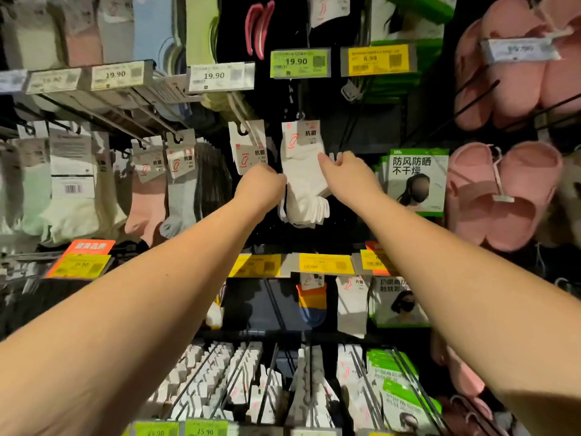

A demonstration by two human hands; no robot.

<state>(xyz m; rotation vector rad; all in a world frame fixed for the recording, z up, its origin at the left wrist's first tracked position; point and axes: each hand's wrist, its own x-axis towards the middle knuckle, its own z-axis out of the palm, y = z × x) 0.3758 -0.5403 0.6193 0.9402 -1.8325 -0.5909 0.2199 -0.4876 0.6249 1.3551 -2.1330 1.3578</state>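
Left hand, right hand, one sock pack

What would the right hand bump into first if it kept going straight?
The white socks. The right hand points up and left, and its fingertips already seem to touch them, so nothing lies between.

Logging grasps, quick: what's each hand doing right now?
Left hand: holding the hanging white fabric sock pack.
Right hand: pinching the same pack.

Priced 19.90 on far left white tag, middle white tag and green tag; 8.99 on yellow tag. Printed 抗菌 on white sock pack, 防风防晒 不干燥 on right mask pack.
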